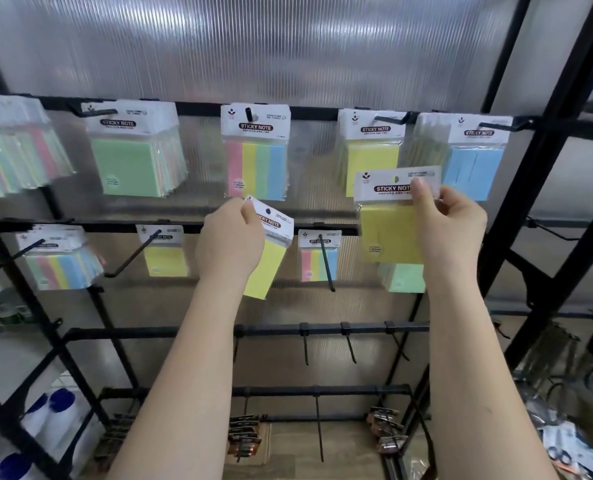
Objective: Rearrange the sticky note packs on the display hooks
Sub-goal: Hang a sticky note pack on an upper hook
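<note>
On the rack's far left, packs crowd the top rail, a green pack (128,166) hanging just right of them. Toward the middle, my left hand (231,242) pinches a tilted yellow pack (265,268) by its header card, free of any hook. Right of it, the striped pack (319,258) hangs on the second rail. Farther right, my right hand (451,233) pinches a larger yellow pack (390,233) by its header, held in front of the display. I judge I'm mid-transfer; next, each header hole must be lined up with a hook tip.
</note>
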The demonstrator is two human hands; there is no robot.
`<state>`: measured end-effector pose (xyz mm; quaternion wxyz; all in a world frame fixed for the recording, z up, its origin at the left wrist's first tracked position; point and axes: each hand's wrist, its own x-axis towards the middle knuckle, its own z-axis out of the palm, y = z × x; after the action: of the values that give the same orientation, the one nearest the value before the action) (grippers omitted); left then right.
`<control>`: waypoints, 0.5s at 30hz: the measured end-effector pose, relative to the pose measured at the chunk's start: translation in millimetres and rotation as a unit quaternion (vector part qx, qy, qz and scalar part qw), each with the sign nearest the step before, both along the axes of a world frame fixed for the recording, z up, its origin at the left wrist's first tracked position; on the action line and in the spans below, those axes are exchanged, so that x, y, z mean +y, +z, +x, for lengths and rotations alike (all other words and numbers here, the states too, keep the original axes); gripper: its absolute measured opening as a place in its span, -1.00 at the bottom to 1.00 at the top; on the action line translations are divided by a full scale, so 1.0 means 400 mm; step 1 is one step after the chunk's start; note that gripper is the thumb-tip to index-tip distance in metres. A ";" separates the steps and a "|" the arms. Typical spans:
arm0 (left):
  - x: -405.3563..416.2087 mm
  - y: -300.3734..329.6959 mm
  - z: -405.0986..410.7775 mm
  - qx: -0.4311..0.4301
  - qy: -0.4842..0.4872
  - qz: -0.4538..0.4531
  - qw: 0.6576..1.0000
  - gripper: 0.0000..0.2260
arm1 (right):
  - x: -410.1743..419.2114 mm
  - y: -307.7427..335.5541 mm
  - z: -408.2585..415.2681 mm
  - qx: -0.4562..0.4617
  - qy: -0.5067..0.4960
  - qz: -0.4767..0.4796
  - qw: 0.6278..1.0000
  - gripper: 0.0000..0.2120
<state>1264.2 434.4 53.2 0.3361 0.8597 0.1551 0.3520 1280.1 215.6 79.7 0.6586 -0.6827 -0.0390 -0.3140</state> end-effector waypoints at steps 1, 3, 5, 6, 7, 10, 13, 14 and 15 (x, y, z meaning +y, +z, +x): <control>-0.003 0.006 0.005 -0.009 -0.009 0.004 1.000 -0.67 | 0.005 0.016 0.006 -0.008 0.000 0.003 1.000 -0.78; -0.010 0.015 0.014 -0.019 -0.025 0.009 0.999 -0.67 | 0.013 0.047 0.019 -0.026 -0.005 0.011 1.000 -0.75; -0.014 0.020 0.024 -0.024 -0.034 0.009 0.999 -0.64 | 0.019 0.074 0.032 -0.040 -0.009 0.026 0.999 -0.74; -0.016 0.022 0.028 -0.023 -0.036 0.008 0.999 -0.64 | 0.021 0.086 0.038 -0.042 -0.010 0.032 0.999 -0.74; -0.016 0.024 0.032 -0.021 -0.035 0.008 0.999 -0.64 | 0.022 0.095 0.044 -0.042 -0.011 0.036 0.998 -0.74; -0.015 0.024 0.040 -0.023 -0.032 0.008 0.999 -0.63 | 0.020 0.114 0.061 -0.046 -0.015 0.046 0.998 -0.74; -0.009 0.022 0.046 -0.031 -0.035 0.003 0.999 -0.62 | 0.020 0.127 0.076 -0.057 -0.018 0.047 0.997 -0.77; -0.007 0.021 0.047 -0.033 -0.036 0.001 0.999 -0.62 | 0.019 0.130 0.080 -0.060 -0.018 0.049 0.997 -0.77; -0.004 0.021 0.049 -0.035 -0.036 -0.002 0.999 -0.62 | 0.019 0.134 0.084 -0.062 -0.018 0.052 0.997 -0.75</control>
<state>1283.9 432.7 61.6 0.3556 0.8511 0.1124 0.3695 1313.7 223.1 133.3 0.6838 -0.6277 -0.0512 -0.3686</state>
